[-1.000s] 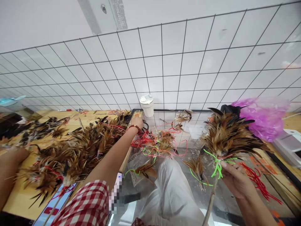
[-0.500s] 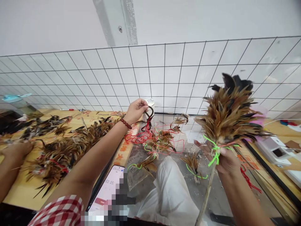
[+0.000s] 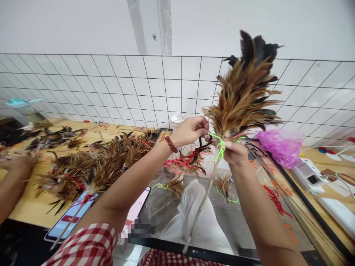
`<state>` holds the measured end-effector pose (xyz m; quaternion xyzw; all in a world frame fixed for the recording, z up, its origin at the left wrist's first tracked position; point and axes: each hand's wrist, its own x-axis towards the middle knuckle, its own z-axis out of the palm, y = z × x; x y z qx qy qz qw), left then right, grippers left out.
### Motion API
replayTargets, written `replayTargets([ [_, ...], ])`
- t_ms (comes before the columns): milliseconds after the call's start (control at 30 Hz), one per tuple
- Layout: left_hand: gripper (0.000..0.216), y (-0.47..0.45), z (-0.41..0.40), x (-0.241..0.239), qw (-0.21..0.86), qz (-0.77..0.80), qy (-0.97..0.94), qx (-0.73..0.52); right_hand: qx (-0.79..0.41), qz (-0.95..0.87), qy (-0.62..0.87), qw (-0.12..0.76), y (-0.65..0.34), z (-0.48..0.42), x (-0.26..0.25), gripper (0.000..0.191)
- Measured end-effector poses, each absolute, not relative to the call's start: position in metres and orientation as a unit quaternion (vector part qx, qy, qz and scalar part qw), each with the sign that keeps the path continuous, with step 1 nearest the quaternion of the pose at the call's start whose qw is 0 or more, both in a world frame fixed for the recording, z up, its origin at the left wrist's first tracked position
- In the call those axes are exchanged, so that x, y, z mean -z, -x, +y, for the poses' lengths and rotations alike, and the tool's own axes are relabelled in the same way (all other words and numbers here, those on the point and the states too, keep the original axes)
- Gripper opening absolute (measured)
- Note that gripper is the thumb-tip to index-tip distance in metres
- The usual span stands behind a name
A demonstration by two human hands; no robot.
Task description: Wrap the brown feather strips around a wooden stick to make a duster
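Note:
My right hand (image 3: 235, 152) grips a feather duster (image 3: 244, 98) just under its brown and black feather head, where a green cord (image 3: 221, 145) is tied round the thin stick (image 3: 199, 207). The duster stands nearly upright in front of the wire grid. My left hand (image 3: 190, 130) is closed on black-handled scissors (image 3: 200, 142), right beside the green tie. A red bead bracelet sits on my left wrist. Red cords (image 3: 183, 162) trail below the two hands.
Many feather bundles (image 3: 91, 166) lie across the wooden table (image 3: 24, 207) at left. A phone (image 3: 69, 216) lies at its edge, another near the glass top (image 3: 244, 229). A pink plastic bag (image 3: 280, 144) and white devices sit right. Another person's hand (image 3: 16, 162) rests far left.
My left hand came back from the cord pile with the scissors and now sits at the green tie. My right hand raised the duster and moved it left, toward the centre.

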<state>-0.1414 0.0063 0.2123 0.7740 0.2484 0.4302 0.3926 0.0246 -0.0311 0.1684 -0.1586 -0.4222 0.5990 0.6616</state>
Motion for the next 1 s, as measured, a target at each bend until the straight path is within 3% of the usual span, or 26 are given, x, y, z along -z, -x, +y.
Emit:
replayTargets([
  [167, 0.009, 0.139, 0.001, -0.182, 0.357, 0.302, -0.715, -0.52, -0.622, -0.395, 0.146, 0.66, -0.009, -0.037, -0.162, 0.024],
  [267, 0.011, 0.151, -0.024, -0.165, 0.251, 0.373, -0.705, -0.548, -0.61, -0.364, 0.145, 0.689, -0.001, -0.047, -0.156, 0.018],
  [433, 0.031, 0.175, -0.067, -0.137, 0.07, 0.379, -0.804, -0.453, -0.578, -0.331, 0.16, 0.729, 0.007, -0.066, -0.15, 0.022],
  [567, 0.022, 0.18, -0.065, -0.118, 0.026, 0.382, -0.828, -0.41, -0.593, -0.285, 0.153, 0.738, 0.013, -0.075, -0.15, 0.02],
  [667, 0.024, 0.178, -0.05, -0.108, 0.089, 0.382, -0.808, -0.439, -0.605, -0.219, 0.143, 0.752, 0.02, -0.073, -0.154, 0.018],
  [867, 0.012, 0.171, -0.032, -0.091, 0.409, 0.372, -0.654, -0.516, -0.597, -0.149, 0.12, 0.779, 0.027, -0.055, -0.169, 0.02],
  [1000, 0.029, 0.176, -0.034, -0.088, 0.538, 0.317, -0.558, -0.546, -0.6, -0.152, 0.119, 0.776, 0.027, -0.049, -0.173, 0.024],
])
